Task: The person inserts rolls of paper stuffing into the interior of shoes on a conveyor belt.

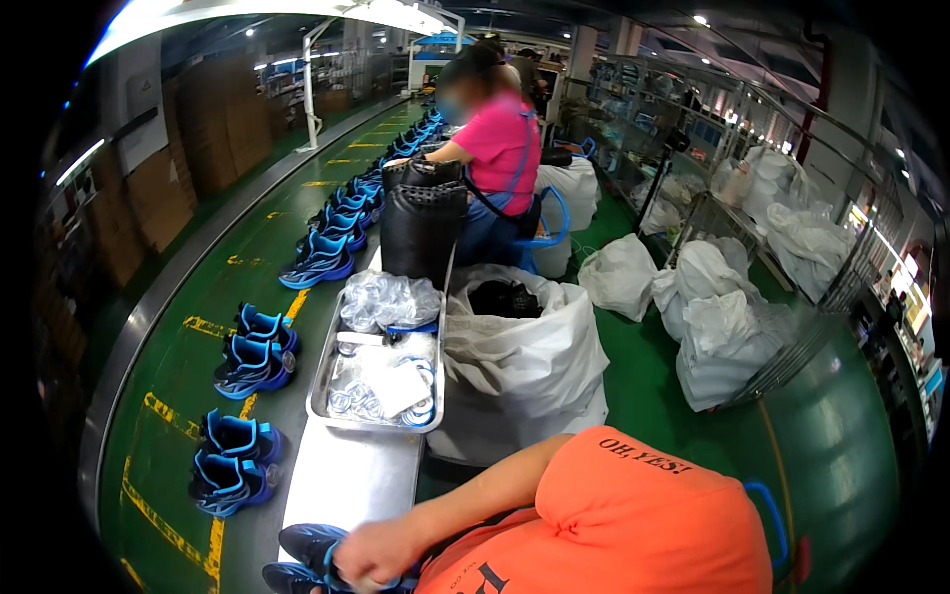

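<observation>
Head view. The landmark is the metal tray (319, 388), which rests on a steel work surface (346, 480) beside a green conveyor belt (178, 366).

One hand (371, 554) shows at the lower edge, on the near side of the tray. Its forearm crosses from the right over an orange shirt (633, 525); which hand it is cannot be determined with certainty, though it appears to be the right. The fingers are clenched around a blue loop or strap on a dark blue shoe (307, 544), which lies at the near end of the work surface. The other hand is not visible.

Inside the tray lie clear plastic bags (388, 297) at the far end and flat packets with blue rings (381, 391) at the near end.

Left of the tray, pairs of blue-and-black shoes (247, 356) stand on the belt, with a further pair (233, 460) nearer the camera and more in a row beyond.

Right of the tray stands an open white sack (515, 366) holding dark items. Beyond the tray stand black bags (424, 223), and a seated person in a pink shirt (500, 144) works at the belt. More white sacks (727, 327) lie well to the right on the green floor.
</observation>
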Motion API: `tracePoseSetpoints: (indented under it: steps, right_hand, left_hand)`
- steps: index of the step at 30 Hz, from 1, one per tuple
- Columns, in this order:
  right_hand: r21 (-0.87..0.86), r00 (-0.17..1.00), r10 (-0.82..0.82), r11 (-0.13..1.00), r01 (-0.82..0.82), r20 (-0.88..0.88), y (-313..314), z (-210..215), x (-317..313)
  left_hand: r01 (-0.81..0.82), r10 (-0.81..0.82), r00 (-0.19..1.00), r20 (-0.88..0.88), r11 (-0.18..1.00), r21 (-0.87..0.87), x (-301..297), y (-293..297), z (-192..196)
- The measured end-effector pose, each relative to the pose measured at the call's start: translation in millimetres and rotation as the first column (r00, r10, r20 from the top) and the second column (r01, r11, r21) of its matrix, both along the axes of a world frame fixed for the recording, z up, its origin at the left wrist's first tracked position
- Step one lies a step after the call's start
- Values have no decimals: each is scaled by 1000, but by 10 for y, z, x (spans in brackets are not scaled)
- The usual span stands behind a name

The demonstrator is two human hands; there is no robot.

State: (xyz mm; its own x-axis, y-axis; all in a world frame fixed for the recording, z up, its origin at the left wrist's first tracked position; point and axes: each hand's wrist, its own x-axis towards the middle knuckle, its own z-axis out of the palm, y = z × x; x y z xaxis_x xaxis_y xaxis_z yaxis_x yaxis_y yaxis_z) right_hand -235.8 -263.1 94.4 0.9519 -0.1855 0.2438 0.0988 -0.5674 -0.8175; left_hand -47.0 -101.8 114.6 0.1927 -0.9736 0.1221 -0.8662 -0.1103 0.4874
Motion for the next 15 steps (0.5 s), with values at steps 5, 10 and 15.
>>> tracePoseSetpoints:
  steps: [5,10,15]
  right_hand:
    - [-328,1000,-16,945,10,-17,-161,-39,100]
    - [-177,964,-263,951,253,-33,-241,-211,173]
    - [-522,960,-231,805,282,161,-43,-507,356]
  left_hand:
    - [43,-68,967,-245,994,-105,63,-66,-152]
    - [95,-93,995,46,995,-36,-176,-56,2]
    - [42,-40,993,108,999,-17,-331,-134,-131]
